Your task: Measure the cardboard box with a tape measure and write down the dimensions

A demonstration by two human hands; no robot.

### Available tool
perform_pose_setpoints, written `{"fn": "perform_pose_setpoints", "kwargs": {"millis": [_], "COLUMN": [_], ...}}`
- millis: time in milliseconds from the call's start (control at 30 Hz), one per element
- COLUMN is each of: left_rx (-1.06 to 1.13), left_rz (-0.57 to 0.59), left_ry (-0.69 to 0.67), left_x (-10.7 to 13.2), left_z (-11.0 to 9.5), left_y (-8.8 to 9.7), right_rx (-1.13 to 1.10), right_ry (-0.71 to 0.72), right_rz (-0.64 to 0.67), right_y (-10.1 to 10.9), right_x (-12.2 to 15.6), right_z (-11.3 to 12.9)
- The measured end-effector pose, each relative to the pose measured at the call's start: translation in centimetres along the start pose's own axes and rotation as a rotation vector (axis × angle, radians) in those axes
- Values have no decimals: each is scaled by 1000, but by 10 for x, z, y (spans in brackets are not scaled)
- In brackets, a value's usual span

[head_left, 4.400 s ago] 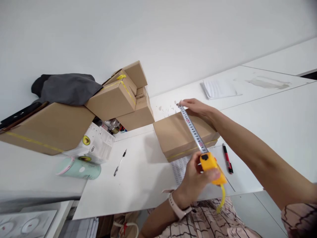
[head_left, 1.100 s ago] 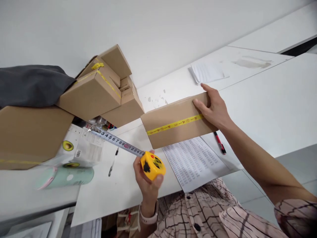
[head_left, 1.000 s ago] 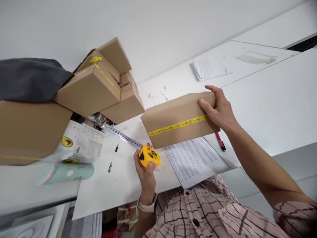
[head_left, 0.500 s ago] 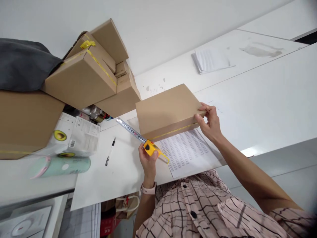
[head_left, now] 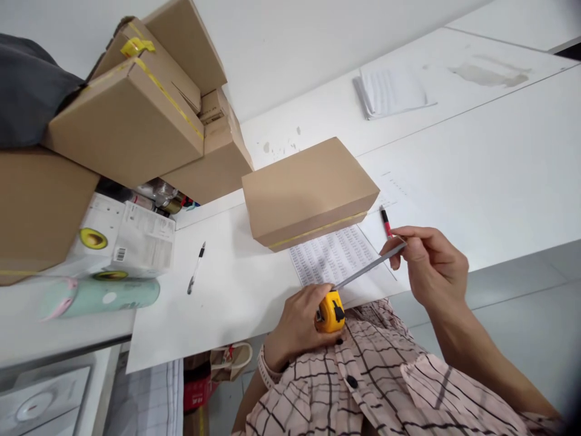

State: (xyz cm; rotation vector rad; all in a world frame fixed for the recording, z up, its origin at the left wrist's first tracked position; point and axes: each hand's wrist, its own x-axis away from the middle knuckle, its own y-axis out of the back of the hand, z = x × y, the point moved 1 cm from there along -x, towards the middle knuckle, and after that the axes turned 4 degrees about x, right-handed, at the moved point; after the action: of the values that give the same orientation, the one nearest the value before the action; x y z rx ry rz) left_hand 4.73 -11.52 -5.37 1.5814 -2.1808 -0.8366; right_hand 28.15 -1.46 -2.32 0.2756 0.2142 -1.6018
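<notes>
My left hand (head_left: 297,321) is closed around the yellow case of a tape measure (head_left: 331,312), held close to the shirt front. The metal blade runs out up and to the right, and my right hand (head_left: 433,263) pinches its free end. Beyond the blade a closed cardboard box (head_left: 311,188) with a yellow tape strip rests on the desk, touched by neither hand. A printed sheet (head_left: 327,260) with rows of small text lies partly under the box. Just past my right fingertips is a red and black pen (head_left: 385,221).
At the left, cardboard boxes (head_left: 129,124) are stacked beside a white carton with avocado pictures (head_left: 140,239) and a mint-green bottle (head_left: 113,301). A black and clear pen (head_left: 196,267) lies on the desk. A stack of papers (head_left: 394,92) sits by the wall.
My right hand has let go of the box and taken the tape's end. My left hand brought the tape measure right and toward my body, turning the blade away from the box's left side.
</notes>
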Motion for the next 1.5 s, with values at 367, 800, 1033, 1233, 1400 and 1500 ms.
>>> {"fn": "perform_pose_setpoints", "kwargs": {"millis": [367, 800, 1033, 1233, 1400, 1500], "left_rx": [-85, -324, -376, -314, -320, -317], "left_rz": [-172, -158, -183, -120, -102, -132], "left_ry": [77, -96, 26, 64, 82, 67], "left_x": [-13, -80, -55, -19, -16, -16], "left_z": [21, 59, 37, 32, 37, 37], "left_y": [-3, -13, -30, -61, -68, -67], "right_rx": [336, 1246, 645, -86, -11, 54], "right_ry": [-75, -229, -354, -418, -418, -443], "right_rz": [242, 212, 209, 227, 187, 212], "right_y": [-15, 22, 41, 52, 22, 3], "right_x": [33, -25, -18, 17, 50, 62], "right_z": [-63, -105, -79, -53, -61, -65]}}
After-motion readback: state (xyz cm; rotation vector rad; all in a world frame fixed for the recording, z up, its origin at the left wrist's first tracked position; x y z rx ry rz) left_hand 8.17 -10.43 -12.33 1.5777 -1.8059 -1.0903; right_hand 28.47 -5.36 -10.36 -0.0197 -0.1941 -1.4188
